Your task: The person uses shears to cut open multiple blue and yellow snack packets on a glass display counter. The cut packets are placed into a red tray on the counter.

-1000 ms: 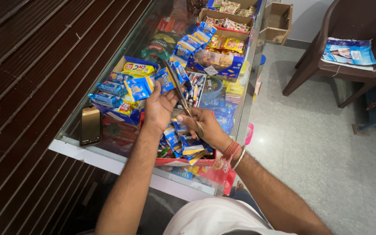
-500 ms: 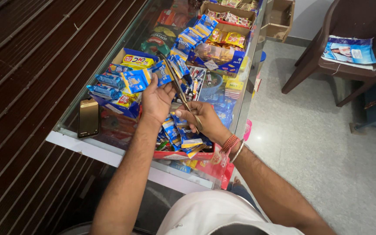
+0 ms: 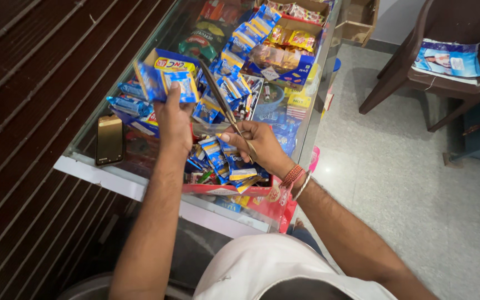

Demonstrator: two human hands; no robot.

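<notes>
The left hand has risen toward 11 o'clock, its grip pinching a blue snack packet above the bench. The right hand stays clamped on scissors, blades just beside the packet, suggesting cutting continues.

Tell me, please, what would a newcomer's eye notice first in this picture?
Probably the heap of blue snack packets covering the glass counter. Above it, the left hand lifts a blue packet, while the right hand holds scissors. A dark phone lies at the counter's left end.
</notes>
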